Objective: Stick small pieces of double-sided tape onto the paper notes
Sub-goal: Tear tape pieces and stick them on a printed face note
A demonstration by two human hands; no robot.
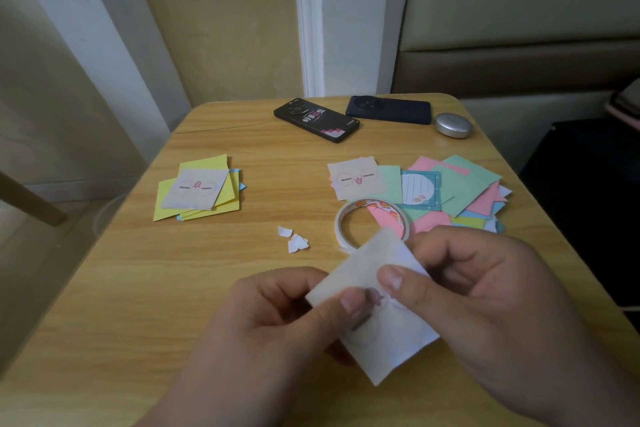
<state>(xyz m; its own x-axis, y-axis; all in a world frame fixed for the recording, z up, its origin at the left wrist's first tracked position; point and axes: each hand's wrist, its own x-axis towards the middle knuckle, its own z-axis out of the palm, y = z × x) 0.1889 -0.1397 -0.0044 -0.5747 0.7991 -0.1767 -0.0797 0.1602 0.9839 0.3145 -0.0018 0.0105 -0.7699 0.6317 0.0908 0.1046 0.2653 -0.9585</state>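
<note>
Both hands hold one pale paper note [377,260] above the table's near edge, its printed face showing faintly through. My left hand [273,326] pinches its lower left side between thumb and fingers. My right hand [485,302] pinches its right side, thumb on top. Just behind the note lies a white roll of double-sided tape [341,218]. Two torn white backing scraps [294,239] lie left of the roll. A spread pile of pink, green and blue notes [460,191] sits at the right. A smaller stack of yellow notes [197,191] topped by a cartoon-face note sits at the left.
At the far side of the wooden table [207,270] lie a black phone [315,120], a dark blue phone [389,109] and a round silver case [453,125]. A chair back stands behind the table. Dark furniture is at the right.
</note>
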